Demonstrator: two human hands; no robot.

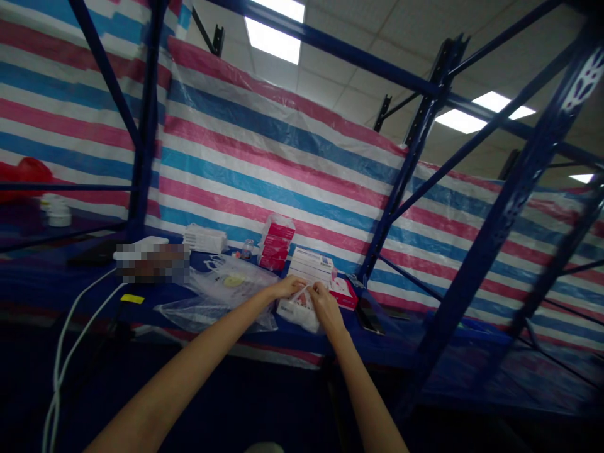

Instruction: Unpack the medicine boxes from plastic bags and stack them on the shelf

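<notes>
Both hands meet over a thin white plastic bag [302,318] at the front of the blue shelf, and a box shape shows through the film. My left hand [289,287] closes on the top of the bag from the left. Opposite it, my right hand [325,306] pinches the gathered plastic with bent fingers. Just behind the hands stands a stack of white boxes [311,264]. A red-and-white box [343,293] lies close to my right hand. Left of my left forearm, clear plastic bags [226,292] lie spread flat.
Red boxes [276,244] are stacked at the back, beside a small clear bottle [246,250] and a white pack [204,239]. A dark phone [369,316] lies to the right. White cables [61,352] hang at the left. Blue rack posts [396,195] and a striped sheet [274,151] enclose the shelf.
</notes>
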